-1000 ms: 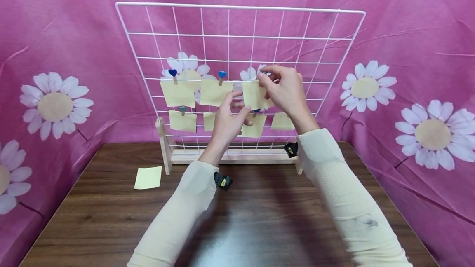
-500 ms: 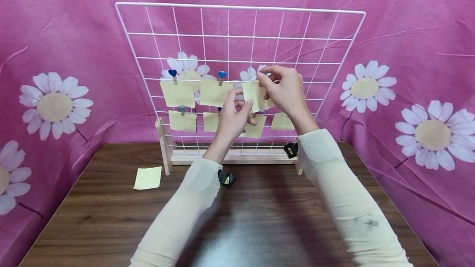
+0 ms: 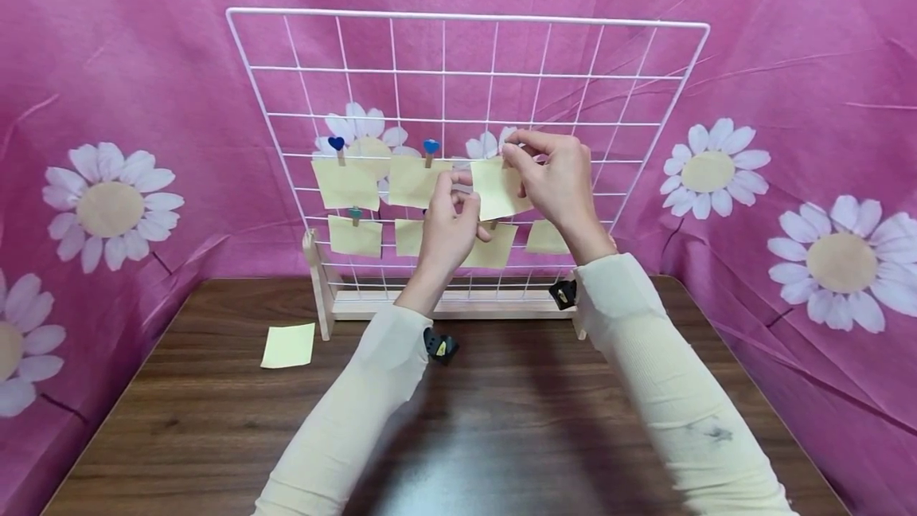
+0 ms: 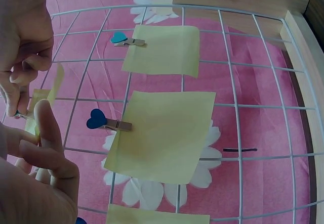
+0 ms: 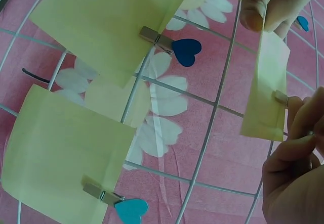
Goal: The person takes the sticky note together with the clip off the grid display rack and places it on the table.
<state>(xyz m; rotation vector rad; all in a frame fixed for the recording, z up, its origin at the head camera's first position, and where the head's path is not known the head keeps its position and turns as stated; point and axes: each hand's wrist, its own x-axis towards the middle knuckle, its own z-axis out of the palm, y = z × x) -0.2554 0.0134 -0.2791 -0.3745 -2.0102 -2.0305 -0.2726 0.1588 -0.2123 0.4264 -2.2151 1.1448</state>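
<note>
Both hands are at a yellow sticky note (image 3: 496, 193) on the front of a white wire grid (image 3: 469, 18). My left hand (image 3: 450, 233) pinches the note's lower left edge between thumb and finger. With thumb and fingers, my right hand (image 3: 562, 181) pinches a small wooden clothespin at the note's top. Its wooden tip (image 5: 280, 97) shows against the paper in the right wrist view, while the rest is covered by fingers. The note bends slightly outward from the wires.
Two notes hang left of it under heart clothespins, one dark blue (image 3: 337, 145), one lighter blue (image 3: 431, 146). Below runs another row of notes (image 3: 354, 237). A wooden base (image 3: 372, 310) supports the grid on the brown table (image 3: 215, 420). One loose note (image 3: 288, 345) lies at left.
My left hand has moved slightly up and right, taking the note's lower left edge and drawing it a little outward. My right hand stays at the clothespin.
</note>
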